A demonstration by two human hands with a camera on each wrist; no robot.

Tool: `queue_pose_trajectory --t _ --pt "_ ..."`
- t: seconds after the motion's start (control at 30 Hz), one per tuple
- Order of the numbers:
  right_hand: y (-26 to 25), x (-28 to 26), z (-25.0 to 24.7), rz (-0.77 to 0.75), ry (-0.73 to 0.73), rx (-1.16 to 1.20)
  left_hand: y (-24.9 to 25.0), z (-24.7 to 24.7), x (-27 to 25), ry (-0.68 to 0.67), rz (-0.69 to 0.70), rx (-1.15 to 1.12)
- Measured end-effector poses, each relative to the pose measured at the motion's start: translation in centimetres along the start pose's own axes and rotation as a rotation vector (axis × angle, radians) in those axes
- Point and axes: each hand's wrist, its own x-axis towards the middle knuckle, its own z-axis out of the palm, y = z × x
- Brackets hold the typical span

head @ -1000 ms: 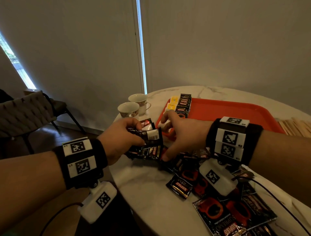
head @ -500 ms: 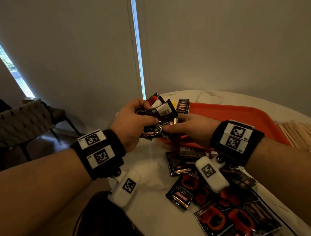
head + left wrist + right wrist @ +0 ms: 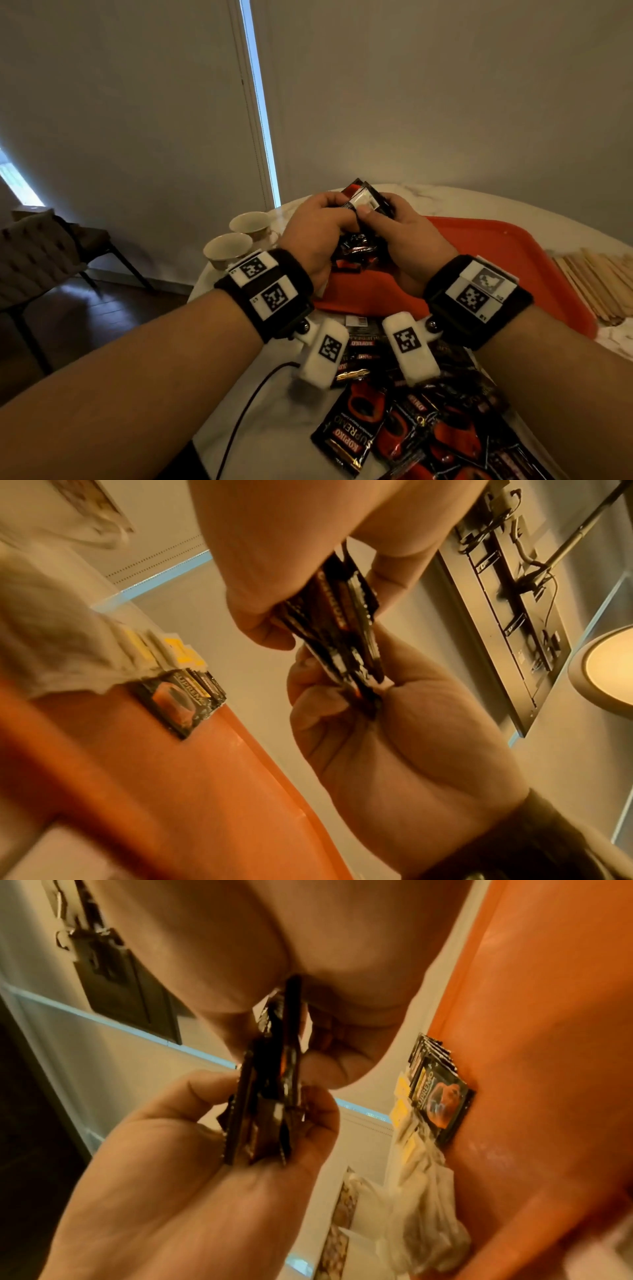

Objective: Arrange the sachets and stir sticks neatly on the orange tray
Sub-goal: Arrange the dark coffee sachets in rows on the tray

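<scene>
Fingers of both hands are curled round one bundle of black Kopiko coffee sachets [image 3: 363, 219], the left hand [image 3: 317, 229] and right hand [image 3: 406, 236] pinching it from opposite sides, held above the near part of the orange tray [image 3: 507, 260]. The step looks like squaring the stack's edges. Next it should go down beside the row of sachets [image 3: 436, 1088] already on the tray. More loose sachets [image 3: 421, 428] lie on the table, and the wooden stir sticks [image 3: 603, 284] wait right of the tray.
</scene>
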Motion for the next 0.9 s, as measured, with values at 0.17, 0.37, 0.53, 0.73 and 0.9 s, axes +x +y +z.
queue_pose_trajectory --t 0.17,0.37,0.53,0.73,0.9 --pt "0.6 0.8 -2.3 -0.038 0.035 0.138 -0.8 1.0 2.0 -0.066 -0.009 -0.022" --pt "0.9 1.9 -3.9 -0.025 0.084 0.236 -1.6 1.3 3.1 -0.197 0.028 -0.136" --pt "1.5 2.8 -3.3 -0.032 0.094 0.298 -2.7 1.3 3.5 -0.181 -0.038 -0.374" --pt "2.1 3.0 -2.2 -0.115 0.045 0.219 -3.1 -0.3 3.2 -0.346 -0.209 -0.457" --pt "2.1 3.2 -2.4 -0.190 0.062 -0.195 -2.9 -1.0 3.3 -0.401 -0.293 -0.414"
